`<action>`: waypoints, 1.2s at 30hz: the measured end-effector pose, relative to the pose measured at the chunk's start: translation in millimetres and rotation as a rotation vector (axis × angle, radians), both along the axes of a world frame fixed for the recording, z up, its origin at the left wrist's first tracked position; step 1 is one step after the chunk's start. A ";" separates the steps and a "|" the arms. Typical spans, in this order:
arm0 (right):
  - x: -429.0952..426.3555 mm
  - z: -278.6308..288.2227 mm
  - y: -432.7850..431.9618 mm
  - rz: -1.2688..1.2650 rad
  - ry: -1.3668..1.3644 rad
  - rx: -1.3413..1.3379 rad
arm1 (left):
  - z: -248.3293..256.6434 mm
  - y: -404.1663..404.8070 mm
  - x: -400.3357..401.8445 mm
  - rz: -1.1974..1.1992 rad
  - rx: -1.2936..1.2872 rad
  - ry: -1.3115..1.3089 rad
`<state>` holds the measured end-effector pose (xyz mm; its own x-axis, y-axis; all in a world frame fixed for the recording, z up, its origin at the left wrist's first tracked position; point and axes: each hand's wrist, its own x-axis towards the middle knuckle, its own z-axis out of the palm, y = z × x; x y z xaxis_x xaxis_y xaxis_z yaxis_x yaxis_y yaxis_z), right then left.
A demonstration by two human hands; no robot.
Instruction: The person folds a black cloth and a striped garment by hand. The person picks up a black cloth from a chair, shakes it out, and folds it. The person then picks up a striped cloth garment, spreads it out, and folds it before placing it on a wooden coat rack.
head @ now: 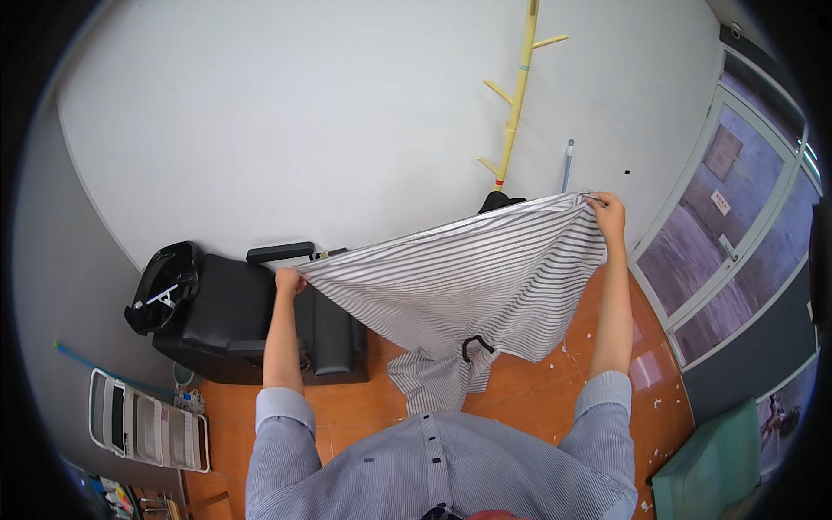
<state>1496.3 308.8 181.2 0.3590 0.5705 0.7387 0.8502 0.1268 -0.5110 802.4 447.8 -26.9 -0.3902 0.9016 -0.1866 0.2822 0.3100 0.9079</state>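
A grey-and-white striped cloth (448, 279), which looks like a barber's cape, hangs stretched between my two hands. My left hand (290, 281) pinches one end of its upper edge, in front of the black shampoo chair. At the other end, and held higher, my right hand (608, 211) grips a bunched corner. A curved black band (478, 344) sits at the lower part of the cloth, where the fabric gathers. Below that band the loose fabric droops in folds over the orange tiles.
The black shampoo chair (227, 302) with its basin (172, 279) stands at left. Below it is a white folding step ladder (149, 422). A yellow coat stand (518, 97) is against the wall. Glass doors (721, 214) are at right, and white scraps lie on the orange floor (533, 409).
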 end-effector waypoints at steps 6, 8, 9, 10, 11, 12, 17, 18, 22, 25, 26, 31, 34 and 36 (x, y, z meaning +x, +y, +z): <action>40.5 -17.2 -16.4 -0.142 0.033 -0.227 | 83.4 34.2 40.9 0.017 0.392 -0.319; 39.1 -13.1 -13.3 -0.206 0.092 -0.260 | 119.2 42.1 38.5 0.020 0.573 -0.358; 27.3 -0.8 -9.3 -0.237 0.133 -0.267 | 139.8 44.8 24.9 0.031 0.618 -0.297; 16.5 11.9 -4.1 -0.268 0.174 -0.272 | 160.3 48.3 9.1 0.042 0.686 -0.287; 27.1 21.0 -6.7 -0.234 0.202 -0.174 | 182.6 50.7 25.7 0.040 0.722 -0.340; 35.2 33.5 -4.0 -0.177 0.232 -0.071 | 205.1 52.8 24.1 0.041 0.805 -0.407; 52.2 89.0 -12.7 -0.086 0.228 0.318 | 294.8 34.8 42.0 0.043 0.998 -0.657; 47.3 96.2 -15.8 0.001 0.291 0.407 | 306.3 27.1 47.6 0.060 1.006 -0.664; 44.7 107.6 -36.3 -0.209 0.141 0.182 | 308.3 31.1 39.5 0.053 0.801 -0.665; 52.8 85.4 -35.2 -0.025 0.111 0.000 | 269.1 61.9 16.2 0.092 0.641 -0.412; 59.5 71.9 -27.5 0.112 0.144 -0.027 | 251.7 68.9 -2.2 0.082 0.658 -0.192; 41.3 43.0 -34.2 0.364 0.329 -0.390 | 178.4 55.3 -8.7 0.096 0.510 0.355; 40.4 27.4 -37.7 0.478 0.426 -0.394 | 166.0 37.7 3.5 0.003 0.337 -0.133; 40.0 19.6 -32.9 0.439 0.339 -0.418 | 164.0 28.1 3.8 -0.075 0.288 -0.325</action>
<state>1536.3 275.9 200.8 0.2019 0.9280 0.3130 0.5505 0.1568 -0.8200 806.3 475.9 137.1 -0.2842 0.9584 -0.0257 -0.0204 0.0208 0.9996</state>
